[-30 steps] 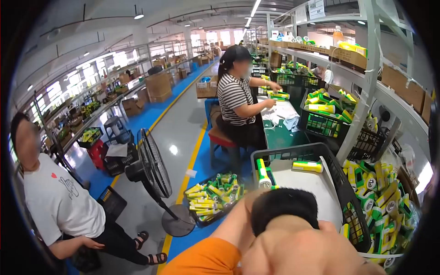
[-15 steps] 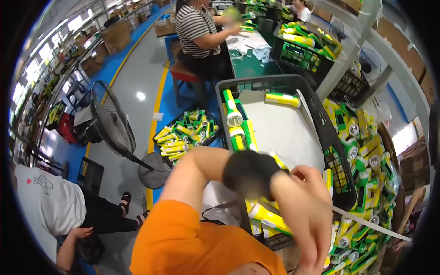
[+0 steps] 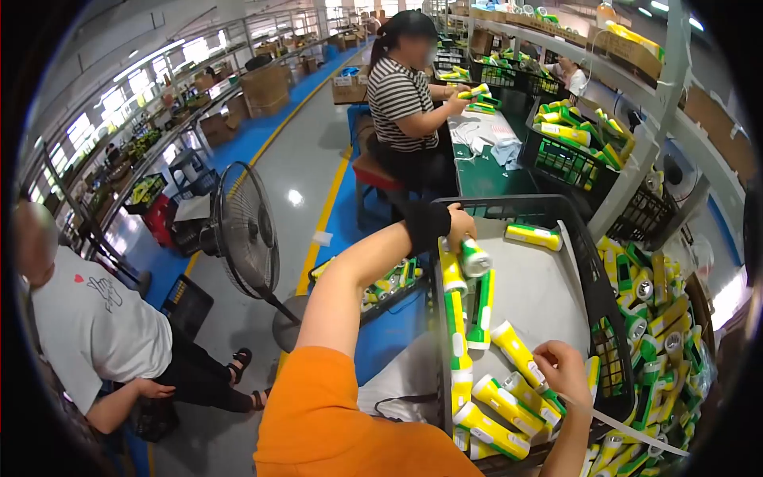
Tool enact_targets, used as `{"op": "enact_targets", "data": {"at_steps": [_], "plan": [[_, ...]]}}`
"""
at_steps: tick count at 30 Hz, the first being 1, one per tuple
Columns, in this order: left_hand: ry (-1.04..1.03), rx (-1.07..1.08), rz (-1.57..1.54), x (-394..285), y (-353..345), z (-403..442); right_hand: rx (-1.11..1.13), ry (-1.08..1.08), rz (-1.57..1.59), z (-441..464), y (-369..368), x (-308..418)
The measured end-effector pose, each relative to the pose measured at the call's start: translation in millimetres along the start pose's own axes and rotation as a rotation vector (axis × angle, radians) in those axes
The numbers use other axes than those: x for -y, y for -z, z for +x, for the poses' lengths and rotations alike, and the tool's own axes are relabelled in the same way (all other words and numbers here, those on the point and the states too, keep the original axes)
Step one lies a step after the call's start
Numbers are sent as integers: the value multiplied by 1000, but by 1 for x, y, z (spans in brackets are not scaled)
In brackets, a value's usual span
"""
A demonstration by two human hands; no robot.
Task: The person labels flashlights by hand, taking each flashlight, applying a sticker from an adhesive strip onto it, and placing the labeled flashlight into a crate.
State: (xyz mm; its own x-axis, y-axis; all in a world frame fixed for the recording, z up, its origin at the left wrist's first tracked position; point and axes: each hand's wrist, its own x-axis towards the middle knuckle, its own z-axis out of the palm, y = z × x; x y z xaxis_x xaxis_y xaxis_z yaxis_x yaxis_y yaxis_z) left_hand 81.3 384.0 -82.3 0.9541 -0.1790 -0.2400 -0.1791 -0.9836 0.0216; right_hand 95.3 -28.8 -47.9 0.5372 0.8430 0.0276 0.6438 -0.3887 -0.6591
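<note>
My left hand (image 3: 460, 226), above a black wristband, reaches to the far left corner of a black plastic crate (image 3: 509, 204). Its fingers are closed around a yellow and green flashlight (image 3: 475, 261), whose lens end points toward me. At the crate's near right, my right hand (image 3: 566, 372) is closed with its fingertips on the lower end of another yellow and green flashlight (image 3: 514, 350). More flashlights (image 3: 491, 429) lie along the crate's left side and near end. A single flashlight (image 3: 532, 236) rests on the white sheet (image 3: 536, 290) at the far end.
A heap of flashlights (image 3: 648, 318) fills the right side. A standing fan (image 3: 248, 230) and a lower crate of flashlights (image 3: 389, 290) are at left. A person in a striped shirt (image 3: 401, 99) sits at the green table (image 3: 477, 171); another person (image 3: 103, 318) is at far left.
My left hand has moved away from me to the crate's far left corner and now grips a flashlight. My right hand has separated from it and lowered onto another flashlight. The view has tilted up.
</note>
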Motion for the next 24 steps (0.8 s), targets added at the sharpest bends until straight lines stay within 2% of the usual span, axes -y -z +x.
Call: {"op": "enact_targets", "data": {"at_steps": [2, 3, 4, 5, 7, 10, 13, 14, 15, 16, 18, 19, 20, 22, 24], "plan": [[-27, -179, -272, -13, 4, 16, -97, 57, 177, 0, -2, -1], [98, -81, -484, -37, 27, 15, -97, 56, 173, 1, -3, -2], [-19, -308, -685, -48, 15, 27, -137, 78, 215, 4, -3, -3], [-112, -412, -898, -69, 17, 34, -171, 98, 256, 5, -4, -4], [-277, -355, -1349, -114, 24, 46, -199, 121, 300, 8, -8, -5], [-279, -178, -1835, -171, 46, 48, -139, 83, 232, 7, -11, -10], [-255, -152, -1996, -203, 47, 57, -100, 164, 186, 11, -12, -14], [-206, -146, -2047, -211, 45, 58, -181, 170, 154, 10, -10, -10], [-257, -157, -2023, -211, 34, 65, -264, 175, 122, 10, -8, -7], [-256, -156, -2026, -209, 23, 70, -262, 172, 122, 10, -7, -6], [-226, 57, -2305, -207, 11, 75, -378, 125, 251, 11, -4, -7], [-210, 64, -2358, -206, 5, 78, -365, 100, 291, 11, -3, -12], [-199, 70, -2364, -207, 2, 80, -378, 76, 369, 11, -3, -10], [-304, 10, -2298, -202, -1, 81, -367, 42, 507, 12, -2, -9], [-225, -53, -2195, -204, 8, 68, -351, 21, 555, 13, -1, -8]]}}
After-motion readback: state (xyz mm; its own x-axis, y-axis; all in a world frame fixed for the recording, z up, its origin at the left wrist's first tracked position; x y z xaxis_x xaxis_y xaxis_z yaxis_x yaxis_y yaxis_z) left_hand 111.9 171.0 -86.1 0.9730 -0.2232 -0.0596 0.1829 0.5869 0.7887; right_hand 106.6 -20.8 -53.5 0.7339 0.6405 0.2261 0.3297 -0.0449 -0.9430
